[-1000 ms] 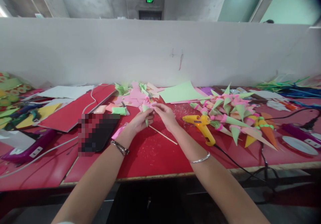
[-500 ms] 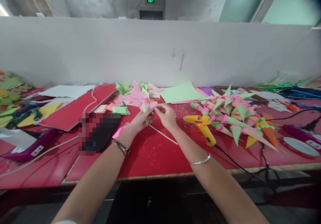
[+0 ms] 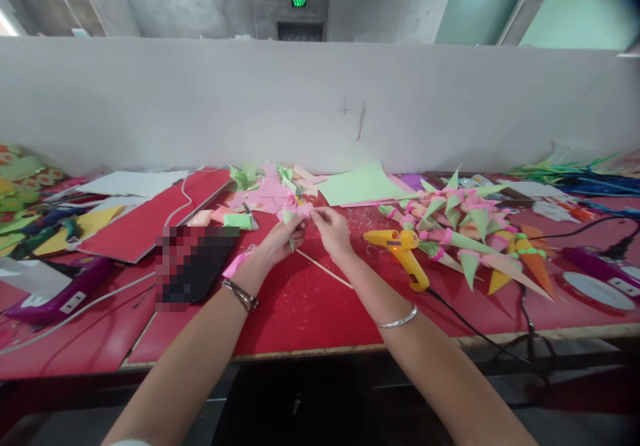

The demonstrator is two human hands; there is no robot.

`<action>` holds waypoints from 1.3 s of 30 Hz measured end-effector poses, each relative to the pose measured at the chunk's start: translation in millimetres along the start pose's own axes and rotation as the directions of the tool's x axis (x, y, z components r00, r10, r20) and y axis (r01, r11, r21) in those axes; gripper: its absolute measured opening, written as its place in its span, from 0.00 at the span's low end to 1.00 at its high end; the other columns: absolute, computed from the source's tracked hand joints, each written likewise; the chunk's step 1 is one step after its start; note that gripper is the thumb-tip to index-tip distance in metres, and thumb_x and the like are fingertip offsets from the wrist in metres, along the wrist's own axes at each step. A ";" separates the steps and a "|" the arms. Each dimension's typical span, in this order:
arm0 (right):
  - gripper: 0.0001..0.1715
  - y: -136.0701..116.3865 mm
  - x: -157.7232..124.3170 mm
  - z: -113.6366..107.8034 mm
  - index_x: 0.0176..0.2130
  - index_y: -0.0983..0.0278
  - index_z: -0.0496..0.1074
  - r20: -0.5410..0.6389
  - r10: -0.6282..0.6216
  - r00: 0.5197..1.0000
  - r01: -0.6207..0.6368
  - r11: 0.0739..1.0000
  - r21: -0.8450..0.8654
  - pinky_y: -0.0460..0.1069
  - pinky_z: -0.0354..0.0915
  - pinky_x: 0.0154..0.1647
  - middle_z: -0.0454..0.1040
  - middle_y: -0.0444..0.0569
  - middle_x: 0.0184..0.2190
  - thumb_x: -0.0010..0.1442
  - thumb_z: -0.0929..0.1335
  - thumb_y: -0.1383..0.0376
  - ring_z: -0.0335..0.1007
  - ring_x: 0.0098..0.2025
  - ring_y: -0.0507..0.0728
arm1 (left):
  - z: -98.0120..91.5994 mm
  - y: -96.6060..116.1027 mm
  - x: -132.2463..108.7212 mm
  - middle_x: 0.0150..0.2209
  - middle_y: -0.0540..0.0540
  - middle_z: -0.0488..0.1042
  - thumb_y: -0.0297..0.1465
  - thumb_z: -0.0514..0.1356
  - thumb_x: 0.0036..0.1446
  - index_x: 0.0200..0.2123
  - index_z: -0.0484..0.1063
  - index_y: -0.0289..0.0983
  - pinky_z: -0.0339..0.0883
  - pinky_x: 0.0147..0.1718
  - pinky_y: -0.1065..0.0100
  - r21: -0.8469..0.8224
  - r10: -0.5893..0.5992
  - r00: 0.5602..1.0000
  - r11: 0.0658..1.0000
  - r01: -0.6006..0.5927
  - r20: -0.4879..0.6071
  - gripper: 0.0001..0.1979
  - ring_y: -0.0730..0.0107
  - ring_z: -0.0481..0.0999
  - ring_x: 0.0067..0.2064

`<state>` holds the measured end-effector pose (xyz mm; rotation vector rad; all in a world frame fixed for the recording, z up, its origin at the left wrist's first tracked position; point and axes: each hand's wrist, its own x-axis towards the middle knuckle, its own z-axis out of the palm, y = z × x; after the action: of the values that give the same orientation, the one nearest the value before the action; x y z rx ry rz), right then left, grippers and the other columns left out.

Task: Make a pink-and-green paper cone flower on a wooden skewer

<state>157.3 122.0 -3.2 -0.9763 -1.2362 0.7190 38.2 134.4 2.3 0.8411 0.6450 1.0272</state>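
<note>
My left hand [image 3: 283, 238] is closed round a small paper flower [image 3: 289, 214], pink at the top with a pale green wrap below. My right hand [image 3: 331, 231] meets it from the other side, thumb and finger pinched at the flower's pink edge. Fingertips hide part of the paper there. A thin pale stick [image 3: 325, 269] slants away below the hands; whether it joins the flower I cannot tell. To the right of my right hand lies a yellow hot glue gun [image 3: 400, 249] with a small orange light on.
Finished paper cones and flowers [image 3: 465, 223] are heaped at the right. Pink paper pieces [image 3: 267, 189] and a green sheet [image 3: 357, 183] lie behind my hands. A dark phone [image 3: 213, 263], partly pixelated, is at the left. Purple power strips [image 3: 93, 289] and cords cross both sides.
Both hands stay almost in place at the flower. My right fingertips have shifted very slightly; the whole view has moved a little.
</note>
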 end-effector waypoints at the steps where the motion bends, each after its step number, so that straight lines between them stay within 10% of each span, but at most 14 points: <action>1: 0.09 -0.3 -0.1 0.4 0.29 0.64 0.68 -0.002 0.009 1.000 -0.009 1.000 0.013 0.48 0.64 0.34 0.72 0.45 0.26 0.49 0.65 0.60 0.68 0.30 0.54 | -0.2 -0.3 0.0 0.18 0.56 0.60 0.34 0.66 0.42 0.24 0.65 0.32 0.47 0.12 0.82 -0.001 -0.002 1.000 1.000 0.002 0.000 0.14 0.89 0.52 0.14; 13: 0.08 -2.8 -7.9 8.6 0.28 0.64 0.68 0.049 0.111 0.993 -0.115 0.989 0.096 0.49 0.64 0.36 0.72 0.45 0.26 0.48 0.65 0.61 0.68 0.31 0.54 | 5.7 1.9 -5.4 0.18 0.57 0.61 0.35 0.67 0.39 0.22 0.64 0.32 0.49 0.13 0.81 -0.055 0.070 0.997 0.996 -0.072 -0.039 0.15 0.88 0.52 0.15; 22: 0.11 -10.2 -33.7 19.7 0.28 0.65 0.66 0.110 0.286 0.952 -0.299 0.944 0.138 0.46 0.63 0.28 0.69 0.44 0.23 0.52 0.64 0.59 0.65 0.26 0.52 | 14.4 -14.2 -26.6 0.16 0.55 0.62 0.39 0.66 0.39 0.15 0.60 0.34 0.58 0.21 0.79 -0.047 0.089 0.959 0.993 -0.106 -0.270 0.19 0.82 0.62 0.20; 39: 0.13 -19.6 -29.6 25.6 0.27 0.64 0.65 0.077 0.627 0.775 -0.631 0.768 0.108 0.48 0.63 0.32 0.69 0.45 0.24 0.48 0.67 0.56 0.66 0.29 0.54 | 4.5 -27.6 -39.0 0.26 0.48 0.73 0.40 0.67 0.36 0.29 0.74 0.36 0.65 0.40 0.69 0.023 -0.150 0.787 0.979 0.205 -0.598 0.16 0.65 0.73 0.35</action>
<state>125.0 92.9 2.7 -1.2900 -0.8603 1.3345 39.5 89.9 -15.7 0.5036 1.2917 1.0966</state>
